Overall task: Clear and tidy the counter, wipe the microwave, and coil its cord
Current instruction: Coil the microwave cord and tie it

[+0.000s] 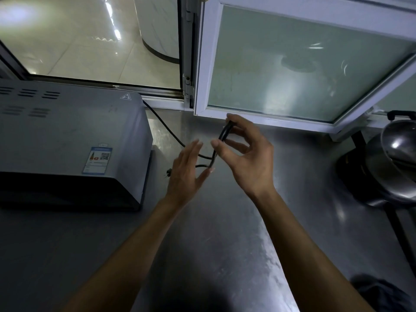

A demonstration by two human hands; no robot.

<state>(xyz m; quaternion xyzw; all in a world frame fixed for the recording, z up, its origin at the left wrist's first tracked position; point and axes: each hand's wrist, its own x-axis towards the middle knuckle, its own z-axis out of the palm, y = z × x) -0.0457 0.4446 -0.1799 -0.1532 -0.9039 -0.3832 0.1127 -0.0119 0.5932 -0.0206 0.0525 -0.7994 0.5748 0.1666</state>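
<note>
Right hand [245,154] pinches loops of the black cord [222,136] above the counter [225,221]; left hand [186,170] fingers straight, holding nothing.

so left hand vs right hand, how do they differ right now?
The right hand pinches a loop of the black cord; the left hand has straight fingers and grips nothing. Right sits higher, nearer the window frame; left is nearer the microwave. Both hover over the counter.

Hot-surface sign, seemingly, on microwave [67,136]
</note>
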